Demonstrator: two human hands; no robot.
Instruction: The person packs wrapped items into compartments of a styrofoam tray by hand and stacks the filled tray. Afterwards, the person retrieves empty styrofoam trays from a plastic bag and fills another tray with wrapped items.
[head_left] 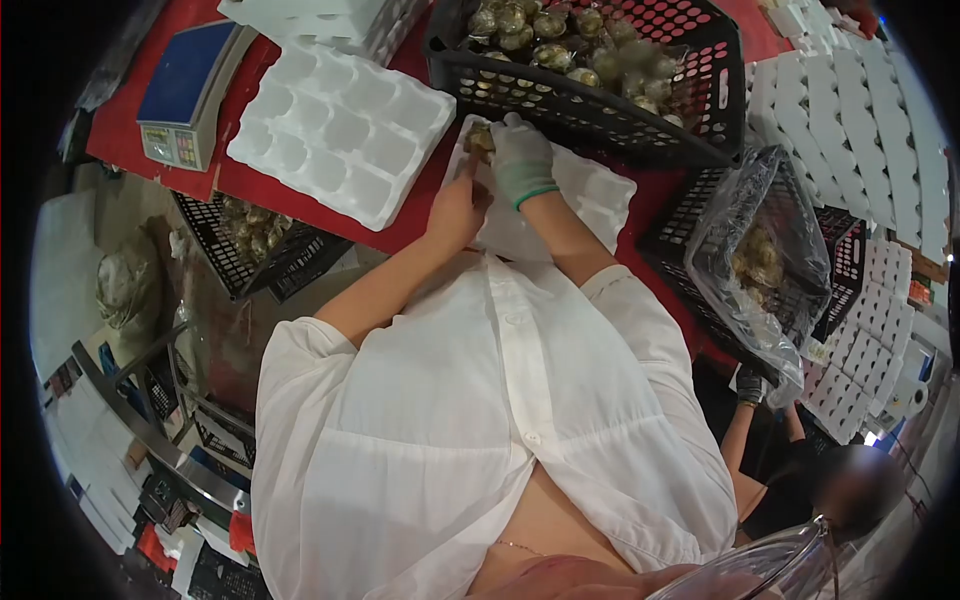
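As both arms reach forward from the white shirt (420, 420), the bare left hand (460, 212) is right there over the near edge of the red tabletop (290, 206), index finger stretched out to a small wrapped item (480, 138), the other fingers curled in! Just beside it, the right hand (524, 162), in a pale glove with a green cuff, bends its fingers down at that same item; whether either hand is truly pinching it, I can't tell from this angle. And the item sits at the far left corner of a white foam tray (597, 192), which lies close to the tabletop's near edge, partly under both forearms.

Left of that, a second foam tray (340, 135) rests at a slant, its rows of hollows facing up. Out at the tabletop's left end, a scale (190, 90) shows its blue top, and below the near edge there, a black crate (215, 240) holds more wrapped pieces.

Across to the far side: a big black crate (590, 105) full of shiny wrapped balls (550, 55), and foam trays stacked (330, 20) at the far left! Off to the right, clear plastic (712, 255) lines another crate (685, 195), with a co-worker's gloved hand (749, 385) near it.
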